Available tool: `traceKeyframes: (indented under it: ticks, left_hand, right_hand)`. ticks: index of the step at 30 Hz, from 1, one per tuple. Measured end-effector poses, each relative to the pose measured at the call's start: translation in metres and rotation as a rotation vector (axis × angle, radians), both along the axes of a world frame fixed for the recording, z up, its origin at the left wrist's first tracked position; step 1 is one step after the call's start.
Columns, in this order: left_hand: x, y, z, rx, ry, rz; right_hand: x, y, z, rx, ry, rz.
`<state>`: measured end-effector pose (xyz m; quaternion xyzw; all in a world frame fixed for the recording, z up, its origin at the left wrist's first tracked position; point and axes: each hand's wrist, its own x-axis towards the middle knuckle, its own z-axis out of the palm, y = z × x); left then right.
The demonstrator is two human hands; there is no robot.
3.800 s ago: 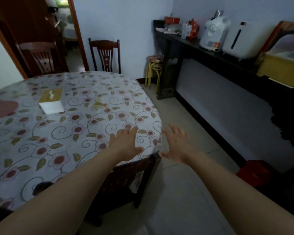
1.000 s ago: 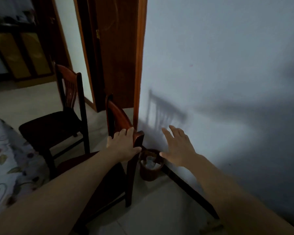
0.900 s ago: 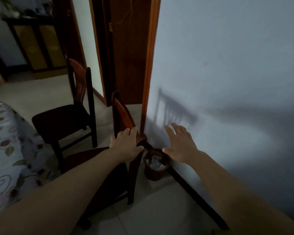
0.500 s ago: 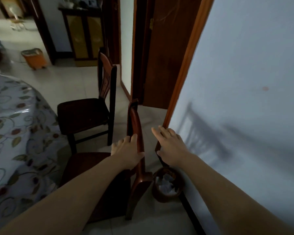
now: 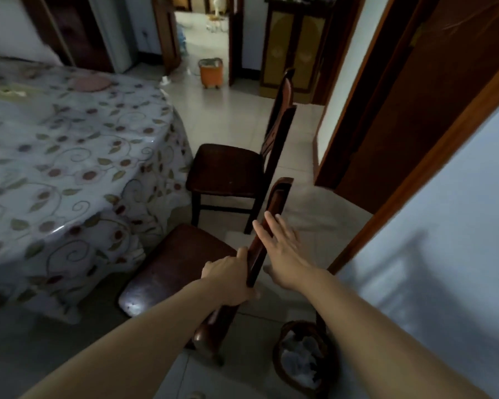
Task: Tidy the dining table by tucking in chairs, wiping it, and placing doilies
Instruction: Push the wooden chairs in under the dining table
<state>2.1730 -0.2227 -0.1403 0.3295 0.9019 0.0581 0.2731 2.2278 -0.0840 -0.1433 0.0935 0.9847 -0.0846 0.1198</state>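
A dark wooden chair (image 5: 173, 272) stands in front of me, its seat pointing at the round table (image 5: 55, 156) with a floral cloth. My left hand (image 5: 228, 277) grips the top rail of this chair's backrest from the seat side. My right hand (image 5: 283, 249) lies flat, fingers straight, against the back of the same rail. A second matching chair (image 5: 228, 168) stands just beyond, a little out from the table edge. A pink doily (image 5: 91, 82) lies on the far part of the table.
A small brown waste basket (image 5: 303, 361) with crumpled paper sits on the floor by my right forearm, against the pale wall (image 5: 444, 226). A wooden door frame (image 5: 415, 174) rises on the right. An orange bucket (image 5: 211, 72) and a cabinet (image 5: 291, 47) stand farther off.
My view has swung left, bringing the table into sight. My right hand has moved from the air by the wall onto the chair's back rail; my left hand keeps its grip.
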Motion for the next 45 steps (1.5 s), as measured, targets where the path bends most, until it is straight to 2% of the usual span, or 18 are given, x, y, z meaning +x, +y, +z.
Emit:
traceKeyframes:
  ticks: [4,8,17,24,35,39,45]
  left_hand:
    - [0.014,0.003,-0.003,-0.002,0.136,0.152]
    - [0.003,-0.006,0.003,0.025,0.164,0.226]
    - [-0.096,-0.062,0.040,0.005,0.217,0.446]
    - [-0.169,-0.108,0.050,0.014,0.374,0.710]
    - [-0.246,-0.157,0.056,-0.021,0.466,0.884]
    - [-0.275,-0.175,0.065,-0.050,0.457,0.965]
    - [-0.291,-0.196,0.066,-0.107,0.530,0.988]
  right_hand:
    - [-0.003,0.004,-0.009,0.053,0.017,0.100]
    - [-0.026,0.001,-0.008,0.072,0.069,0.197]
    - [-0.139,-0.050,0.021,0.103,0.171,0.371]
    - [-0.236,-0.090,0.047,0.177,0.257,0.528]
    - [-0.385,-0.118,0.070,0.118,0.295,0.914]
    - [-0.433,-0.136,0.079,0.077,0.218,1.057]
    - [-0.466,-0.164,0.076,0.038,0.216,1.184]
